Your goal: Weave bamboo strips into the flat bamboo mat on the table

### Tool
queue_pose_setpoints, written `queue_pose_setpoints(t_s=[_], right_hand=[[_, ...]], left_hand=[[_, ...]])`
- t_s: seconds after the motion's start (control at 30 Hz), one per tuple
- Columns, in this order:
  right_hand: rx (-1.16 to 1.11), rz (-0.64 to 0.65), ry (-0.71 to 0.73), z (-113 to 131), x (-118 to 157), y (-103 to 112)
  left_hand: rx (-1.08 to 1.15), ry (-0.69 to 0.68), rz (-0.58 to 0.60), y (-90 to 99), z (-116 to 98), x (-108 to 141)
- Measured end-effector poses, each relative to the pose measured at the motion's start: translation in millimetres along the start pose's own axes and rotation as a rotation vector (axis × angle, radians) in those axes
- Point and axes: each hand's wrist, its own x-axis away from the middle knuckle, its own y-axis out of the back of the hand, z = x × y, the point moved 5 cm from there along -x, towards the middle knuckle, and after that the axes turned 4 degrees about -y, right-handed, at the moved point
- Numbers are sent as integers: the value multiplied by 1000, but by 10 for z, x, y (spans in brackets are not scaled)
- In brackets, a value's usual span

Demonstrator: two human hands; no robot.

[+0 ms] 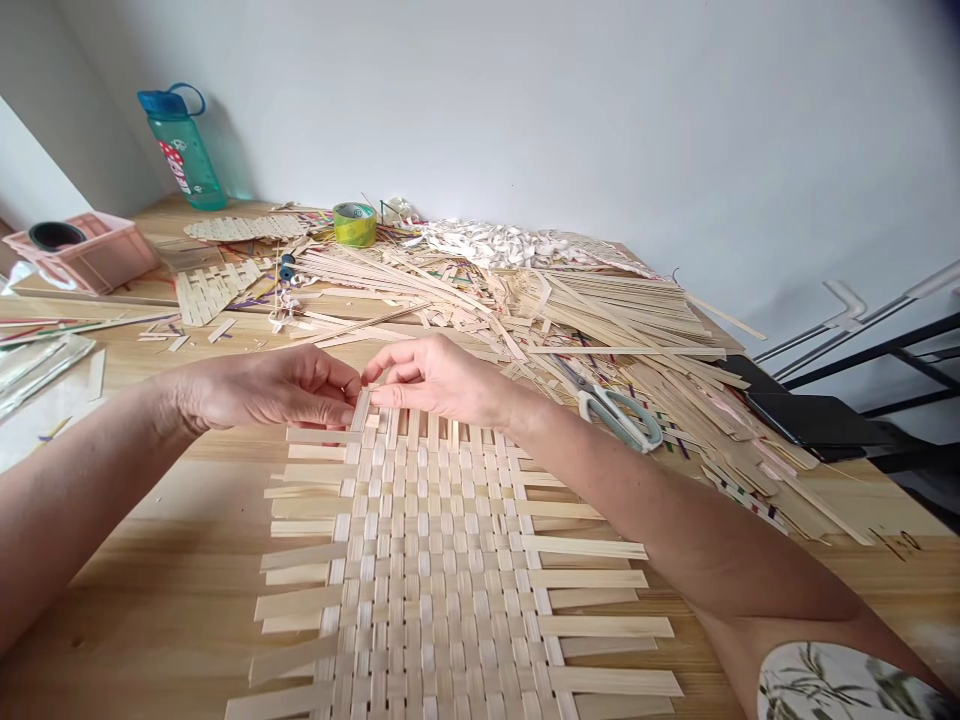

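A woven panel of pale wooden strips point(442, 560) lies on the wooden table, loose strip ends sticking out along both sides. At its far left corner, my left hand point(311, 388) has thumb and fingers pinched on the end of a strip. Just to the right, almost touching it, my right hand point(435, 380) pinches an upright strip end point(361, 410) between thumb and forefinger. The other fingers of my right hand are curled over the panel's far edge and partly hide the strip ends there.
Scissors point(619, 415) lie right of the panel. Behind are heaped loose strips point(615, 310), green-yellow tape point(355, 225) and small woven pieces point(217, 290). A pink basket point(112, 255) and a teal bottle point(187, 155) stand at the back left. Black chair-like frames stand at right.
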Motion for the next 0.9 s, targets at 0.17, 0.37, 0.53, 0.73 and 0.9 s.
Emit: queue_pose_setpoints(t_s=[0.17, 0.37, 0.53, 0.73, 0.9], right_hand=[[-5, 33, 22, 31, 35, 10], [-104, 120, 38, 34, 43, 32], [-158, 116, 52, 4, 17, 48], [-142, 81, 31, -42, -4, 62], [-121, 61, 3, -41, -9, 49]], left_hand=[[-7, 30, -7, -4, 37, -5], [-15, 60, -39, -1, 69, -3], [-124, 59, -109, 35, 74, 14], [-183, 64, -155, 60, 92, 21], [-172, 61, -178, 84, 121, 17]])
